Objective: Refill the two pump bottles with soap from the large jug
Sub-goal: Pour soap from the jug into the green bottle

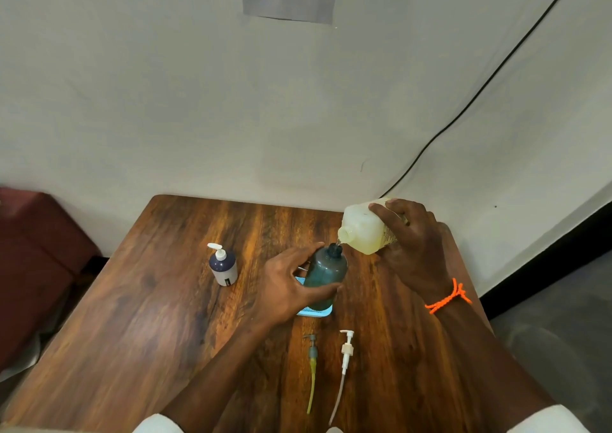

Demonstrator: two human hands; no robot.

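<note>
My left hand (pixel 287 283) grips a dark teal bottle (pixel 326 275) whose pump is off, so its neck is uncovered. The bottle stands on a light blue pad (pixel 314 311). My right hand (pixel 409 234) holds a pale, translucent jug (pixel 362 227) with yellowish soap, tipped so its mouth is just above the bottle's neck; a thin stream runs in. A second pump bottle (pixel 223 265), dark with a white pump head on, stands upright to the left. Two removed pumps lie near the front: a grey one with a yellow-green tube (pixel 312 366) and a white one (pixel 346 356).
The wooden table (pixel 149 316) stands against a white wall. A dark red seat (pixel 36 250) is at the left. A black cable (pixel 480 91) runs down the wall to the table's back right corner. An orange cord is tied around my right wrist.
</note>
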